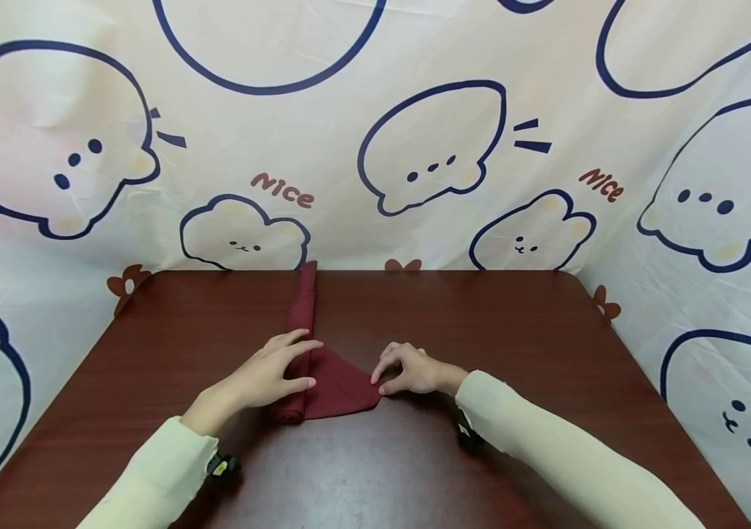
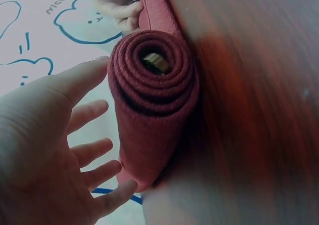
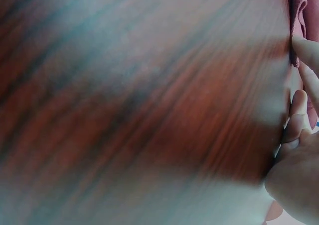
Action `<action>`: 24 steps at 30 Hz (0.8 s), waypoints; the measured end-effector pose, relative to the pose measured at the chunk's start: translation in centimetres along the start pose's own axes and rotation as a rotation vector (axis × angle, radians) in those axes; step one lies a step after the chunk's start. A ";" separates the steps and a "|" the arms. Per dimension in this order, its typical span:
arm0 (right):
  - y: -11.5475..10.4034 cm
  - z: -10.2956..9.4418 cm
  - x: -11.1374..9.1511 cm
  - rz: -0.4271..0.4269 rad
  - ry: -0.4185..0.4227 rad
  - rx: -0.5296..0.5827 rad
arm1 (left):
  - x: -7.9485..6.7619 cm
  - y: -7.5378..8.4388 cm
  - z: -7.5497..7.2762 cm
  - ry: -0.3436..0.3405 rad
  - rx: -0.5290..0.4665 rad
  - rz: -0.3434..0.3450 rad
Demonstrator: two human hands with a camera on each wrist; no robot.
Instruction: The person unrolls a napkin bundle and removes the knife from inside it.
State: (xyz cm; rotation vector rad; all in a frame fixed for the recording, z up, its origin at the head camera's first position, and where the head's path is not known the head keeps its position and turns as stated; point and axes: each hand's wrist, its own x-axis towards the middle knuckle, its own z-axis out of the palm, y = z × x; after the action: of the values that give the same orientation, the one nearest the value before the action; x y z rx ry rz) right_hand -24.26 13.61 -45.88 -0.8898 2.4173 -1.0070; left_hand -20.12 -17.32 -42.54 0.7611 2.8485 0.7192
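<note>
A dark red cloth [image 1: 342, 383] lies on the table, its left side wound into a long roll [image 1: 301, 316] that points away from me. The unrolled part narrows to a flap on the right. My left hand [image 1: 276, 371] rests at the near part of the roll, fingers spread and fairly straight. In the left wrist view, the roll's spiral end [image 2: 154, 80] faces the camera, and something pale shows in its hollow. With thumb and fingers, my right hand [image 1: 413, 369] pinches the flap's right corner. Only a little of the cloth [image 3: 297, 21] appears in the right wrist view.
The brown wooden table [image 1: 455, 316] carries the cloth. Behind it and at both sides hangs a pale curtain [image 1: 336, 139] printed with cartoon animals. A dark device [image 1: 222, 466] sits on the left wrist, another [image 1: 468, 433] on the right.
</note>
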 end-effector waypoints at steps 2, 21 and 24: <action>-0.1 0.1 0.1 -0.001 -0.001 0.002 | 0.0 0.0 0.2 0.008 0.017 0.007; 0.0 0.5 -0.1 0.008 0.007 0.009 | -0.1 0.1 1.0 -0.014 0.063 -0.034; -0.2 0.3 0.0 0.003 0.007 0.013 | -0.2 0.0 1.0 -0.008 0.086 -0.032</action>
State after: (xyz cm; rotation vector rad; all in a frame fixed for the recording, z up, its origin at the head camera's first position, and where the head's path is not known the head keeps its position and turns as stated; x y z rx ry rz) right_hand -24.01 13.36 -45.97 -0.8798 2.4141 -1.0250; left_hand -19.72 -16.98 -43.37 0.7264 2.8936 0.5908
